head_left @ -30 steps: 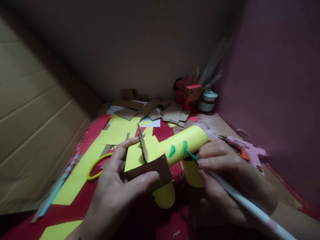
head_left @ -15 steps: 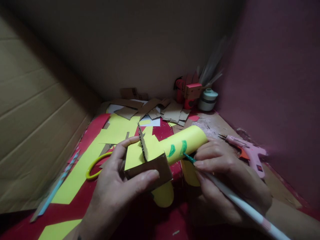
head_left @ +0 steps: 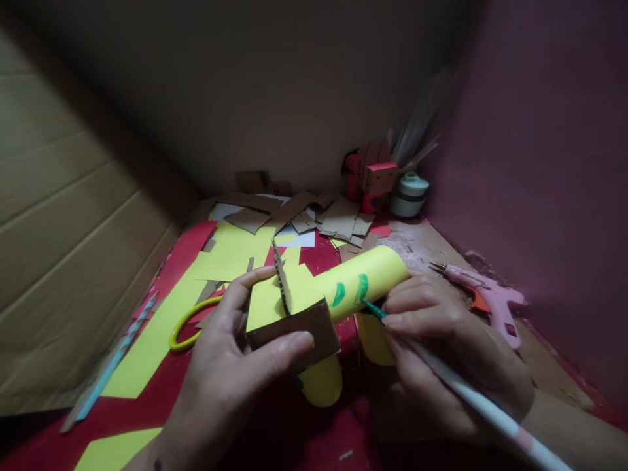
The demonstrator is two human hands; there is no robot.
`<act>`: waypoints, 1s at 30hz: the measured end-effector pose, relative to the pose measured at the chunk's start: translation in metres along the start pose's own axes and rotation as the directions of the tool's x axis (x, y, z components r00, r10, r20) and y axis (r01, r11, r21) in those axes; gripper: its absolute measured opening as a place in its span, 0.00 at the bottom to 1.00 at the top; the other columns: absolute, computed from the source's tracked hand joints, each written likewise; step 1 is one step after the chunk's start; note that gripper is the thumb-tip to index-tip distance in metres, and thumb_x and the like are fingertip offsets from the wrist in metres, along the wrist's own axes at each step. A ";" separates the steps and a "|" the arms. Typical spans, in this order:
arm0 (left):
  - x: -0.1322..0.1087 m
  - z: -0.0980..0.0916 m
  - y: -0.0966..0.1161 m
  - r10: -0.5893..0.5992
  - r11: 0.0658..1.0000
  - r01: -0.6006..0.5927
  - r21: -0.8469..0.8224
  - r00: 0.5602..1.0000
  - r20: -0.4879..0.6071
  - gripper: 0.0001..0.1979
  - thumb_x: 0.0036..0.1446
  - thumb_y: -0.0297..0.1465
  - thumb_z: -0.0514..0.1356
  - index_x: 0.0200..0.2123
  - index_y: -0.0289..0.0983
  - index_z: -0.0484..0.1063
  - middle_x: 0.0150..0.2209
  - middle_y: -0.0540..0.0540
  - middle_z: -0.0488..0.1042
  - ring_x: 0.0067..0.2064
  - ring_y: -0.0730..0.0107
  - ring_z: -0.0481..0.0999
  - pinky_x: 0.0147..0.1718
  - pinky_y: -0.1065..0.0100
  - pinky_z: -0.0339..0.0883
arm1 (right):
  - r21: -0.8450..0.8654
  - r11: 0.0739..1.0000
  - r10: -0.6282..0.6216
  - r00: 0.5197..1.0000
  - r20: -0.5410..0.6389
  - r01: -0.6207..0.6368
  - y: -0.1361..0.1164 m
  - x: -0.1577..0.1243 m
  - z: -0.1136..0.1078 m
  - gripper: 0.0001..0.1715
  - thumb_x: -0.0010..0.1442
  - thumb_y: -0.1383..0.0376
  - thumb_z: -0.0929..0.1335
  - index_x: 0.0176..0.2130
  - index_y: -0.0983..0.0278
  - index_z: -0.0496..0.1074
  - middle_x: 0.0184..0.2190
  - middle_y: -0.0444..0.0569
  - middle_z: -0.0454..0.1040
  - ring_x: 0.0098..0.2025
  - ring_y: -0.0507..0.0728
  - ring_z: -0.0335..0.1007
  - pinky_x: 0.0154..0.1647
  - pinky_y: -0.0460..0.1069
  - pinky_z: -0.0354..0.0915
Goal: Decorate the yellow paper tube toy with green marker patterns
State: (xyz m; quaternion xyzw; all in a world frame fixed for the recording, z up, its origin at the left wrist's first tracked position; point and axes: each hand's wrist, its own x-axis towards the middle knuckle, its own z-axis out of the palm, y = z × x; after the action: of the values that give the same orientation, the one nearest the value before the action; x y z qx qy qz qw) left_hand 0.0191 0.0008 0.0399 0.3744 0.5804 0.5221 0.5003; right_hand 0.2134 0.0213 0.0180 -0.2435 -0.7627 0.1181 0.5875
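My left hand [head_left: 220,366] grips a small cardboard box [head_left: 294,330] with a yellow top and an upright cardboard flap [head_left: 281,278]. Joined to that box is a yellow paper tube [head_left: 377,268], pointing up to the right and bearing two green painted marks [head_left: 338,294]. A white-handled paintbrush [head_left: 466,392] is pinched in my right hand [head_left: 441,347]. Its green tip meets the tube at the lower end of the right-hand mark. Beneath the box a rounded yellow piece [head_left: 321,383] shows.
Yellow paper [head_left: 142,333] and a yellow ring [head_left: 179,327] lie left on the red surface. Cardboard scraps [head_left: 294,209] pile up behind. At right rests a pink glue gun [head_left: 495,301]. A red cardboard figure [head_left: 377,180] and a pale jar [head_left: 410,196] stand at the back.
Hands, box, tube and brush have shifted very slightly to the right in view. The brush tip stays at the right-hand green mark, whose lower end looks a little longer.
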 end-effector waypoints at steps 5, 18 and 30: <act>-0.002 0.001 0.001 0.025 0.999 -0.024 0.024 1.000 -0.018 0.38 0.35 0.34 0.73 0.53 0.45 0.66 0.36 0.49 0.82 0.33 0.59 0.82 0.29 0.68 0.75 | -0.009 0.999 -0.036 0.999 0.020 0.036 -0.002 0.002 0.000 0.15 0.51 0.80 0.67 0.37 0.65 0.72 0.27 0.50 0.72 0.29 0.57 0.70 0.32 0.58 0.68; -0.003 0.004 0.001 0.036 0.999 -0.033 0.043 0.998 -0.058 0.40 0.32 0.34 0.73 0.53 0.46 0.67 0.35 0.49 0.82 0.31 0.59 0.82 0.27 0.69 0.76 | -0.054 0.996 -0.072 0.995 0.065 0.075 -0.004 0.005 -0.004 0.17 0.49 0.80 0.67 0.37 0.64 0.71 0.27 0.47 0.73 0.30 0.55 0.72 0.35 0.56 0.70; -0.003 0.002 0.000 0.040 0.999 -0.040 0.009 0.999 -0.014 0.40 0.35 0.35 0.74 0.54 0.43 0.66 0.37 0.46 0.82 0.35 0.55 0.82 0.29 0.67 0.76 | -0.017 0.999 -0.036 0.999 -0.031 0.036 -0.003 0.000 0.004 0.16 0.48 0.80 0.68 0.35 0.64 0.72 0.25 0.48 0.72 0.28 0.57 0.71 0.32 0.57 0.68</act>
State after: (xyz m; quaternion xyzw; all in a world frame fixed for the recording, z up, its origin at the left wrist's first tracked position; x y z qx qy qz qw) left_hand 0.0219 -0.0015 0.0408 0.3846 0.5786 0.5320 0.4840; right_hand 0.2091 0.0196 0.0186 -0.2363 -0.7586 0.0976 0.5993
